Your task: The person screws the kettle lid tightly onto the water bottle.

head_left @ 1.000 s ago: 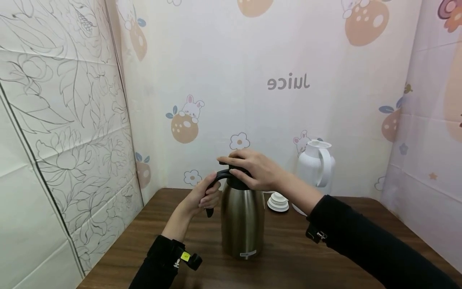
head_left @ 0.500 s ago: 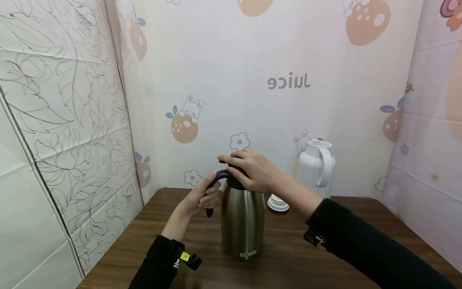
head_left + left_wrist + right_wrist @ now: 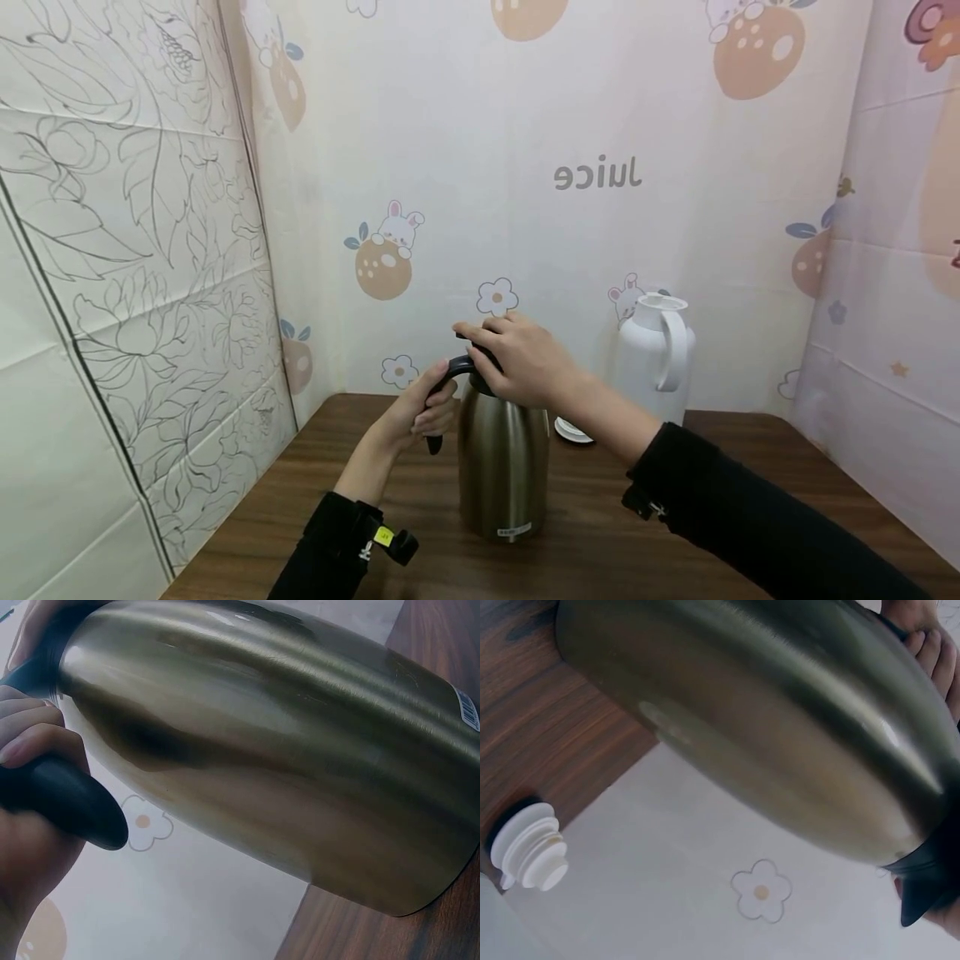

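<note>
Head view — forward-down, farther; wrist views — close, tilted, sharing flask [image 3: 270,757].

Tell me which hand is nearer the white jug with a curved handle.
Right. The right hand is on the black top of the gold metal flask, left of the white jug; the left hand is farther left, holding the flask's black handle.

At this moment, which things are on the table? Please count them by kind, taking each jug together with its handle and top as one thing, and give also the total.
Jugs: 2, a bronze-coloured metal jug and a white jug
Loose stoppers: 1, a white stepped stopper
Total: 3
</note>
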Tool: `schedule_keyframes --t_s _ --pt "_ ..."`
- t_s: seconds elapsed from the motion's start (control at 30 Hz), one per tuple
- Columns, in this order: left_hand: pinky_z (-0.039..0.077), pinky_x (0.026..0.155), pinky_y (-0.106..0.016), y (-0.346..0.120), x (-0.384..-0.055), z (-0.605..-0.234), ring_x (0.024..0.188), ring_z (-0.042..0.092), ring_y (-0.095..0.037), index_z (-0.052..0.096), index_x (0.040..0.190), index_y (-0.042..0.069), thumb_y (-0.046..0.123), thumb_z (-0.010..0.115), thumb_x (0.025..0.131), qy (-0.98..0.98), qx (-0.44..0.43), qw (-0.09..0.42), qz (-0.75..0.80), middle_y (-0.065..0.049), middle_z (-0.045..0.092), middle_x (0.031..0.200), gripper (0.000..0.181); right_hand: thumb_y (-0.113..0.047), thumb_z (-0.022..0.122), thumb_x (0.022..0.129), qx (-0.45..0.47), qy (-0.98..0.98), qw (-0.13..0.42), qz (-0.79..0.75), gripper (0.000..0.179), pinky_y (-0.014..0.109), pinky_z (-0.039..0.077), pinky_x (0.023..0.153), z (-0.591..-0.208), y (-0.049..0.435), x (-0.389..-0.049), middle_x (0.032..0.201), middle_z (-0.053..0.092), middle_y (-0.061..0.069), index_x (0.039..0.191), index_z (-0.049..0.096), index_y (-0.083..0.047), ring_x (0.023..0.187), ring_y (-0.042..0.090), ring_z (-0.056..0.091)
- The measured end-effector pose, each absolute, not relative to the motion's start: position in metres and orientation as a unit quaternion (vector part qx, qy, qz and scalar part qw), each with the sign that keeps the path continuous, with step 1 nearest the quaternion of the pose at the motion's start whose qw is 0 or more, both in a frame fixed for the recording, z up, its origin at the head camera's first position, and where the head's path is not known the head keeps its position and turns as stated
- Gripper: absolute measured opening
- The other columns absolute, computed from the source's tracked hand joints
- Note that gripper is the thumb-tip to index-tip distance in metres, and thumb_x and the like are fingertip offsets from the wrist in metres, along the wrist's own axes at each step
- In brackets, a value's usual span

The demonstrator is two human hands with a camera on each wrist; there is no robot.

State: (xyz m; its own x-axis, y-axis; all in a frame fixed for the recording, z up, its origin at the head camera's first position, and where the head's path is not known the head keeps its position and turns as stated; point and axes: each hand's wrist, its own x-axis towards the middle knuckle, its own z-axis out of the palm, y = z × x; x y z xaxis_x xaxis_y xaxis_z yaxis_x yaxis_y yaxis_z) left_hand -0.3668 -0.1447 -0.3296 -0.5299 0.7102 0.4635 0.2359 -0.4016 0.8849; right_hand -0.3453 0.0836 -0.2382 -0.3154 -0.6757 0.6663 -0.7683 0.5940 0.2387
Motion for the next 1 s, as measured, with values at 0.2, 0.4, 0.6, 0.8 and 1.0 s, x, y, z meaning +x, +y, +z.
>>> schedule_keyframes --t_s 0.2,0.4,0.6,0.8,1.0 --pt "0.009 0.038 -0.03 -0.146 -0.365 -0.329 0.035 0.028 0.0 0.041 0.066 0.026 0.049 0.03 0.116 0.517 0.451 0.172 0.707 0.016 0.038 0.048 0.057 -0.03 0.053 0.11 0.401 -0.83 0.383 0.052 0.038 0.045 0.055 0.092 -0.239 0.074 -0.338 0.111 0.075 0.009 0.142 0.068 -0.014 0.102 0.03 0.069" --pt "0.009 0.038 -0.03 -0.147 -0.365 -0.329 0.035 0.028 -0.001 0.041 0.066 0.026 0.049 0.03 0.116 0.51 0.454 0.176 0.709 0.016 0.039 0.049 0.056 -0.04 0.049 0.112 0.421 -0.848 0.315 0.069 0.046 0.047 0.056 0.093 -0.23 0.08 -0.337 0.128 0.071 0.008 0.152 0.059 -0.018 0.114 0.029 0.067" --pt "0.01 0.038 -0.029 -0.147 -0.363 -0.328 0.035 0.029 0.0 0.039 0.065 0.024 0.05 0.032 0.116 0.512 0.449 0.178 0.71 0.016 0.038 0.048 0.057 -0.04 0.049 0.113 0.495 -0.823 0.268 0.082 0.048 0.045 0.053 0.099 -0.223 0.096 -0.353 0.134 0.068 0.003 0.157 0.053 -0.023 0.119 0.023 0.065" --pt "0.01 0.038 -0.028 -0.146 -0.364 -0.327 0.035 0.03 0.0 0.039 0.066 0.025 0.051 0.033 0.116 0.514 0.448 0.174 0.71 0.016 0.038 0.048 0.057 -0.034 0.056 0.109 0.566 -0.768 0.285 0.098 0.049 0.045 0.054 0.099 -0.223 0.108 -0.372 0.132 0.069 0.006 0.156 0.054 -0.021 0.117 0.022 0.066" --pt "0.013 0.037 -0.026 -0.144 -0.365 -0.327 0.035 0.029 0.0 0.039 0.065 0.025 0.051 0.033 0.115 0.514 0.451 0.176 0.708 0.016 0.038 0.048 0.057 -0.036 0.057 0.108 0.577 -0.753 0.296 0.108 0.048 0.042 0.055 0.093 -0.226 0.11 -0.377 0.126 0.07 0.005 0.153 0.058 -0.022 0.11 0.02 0.066"
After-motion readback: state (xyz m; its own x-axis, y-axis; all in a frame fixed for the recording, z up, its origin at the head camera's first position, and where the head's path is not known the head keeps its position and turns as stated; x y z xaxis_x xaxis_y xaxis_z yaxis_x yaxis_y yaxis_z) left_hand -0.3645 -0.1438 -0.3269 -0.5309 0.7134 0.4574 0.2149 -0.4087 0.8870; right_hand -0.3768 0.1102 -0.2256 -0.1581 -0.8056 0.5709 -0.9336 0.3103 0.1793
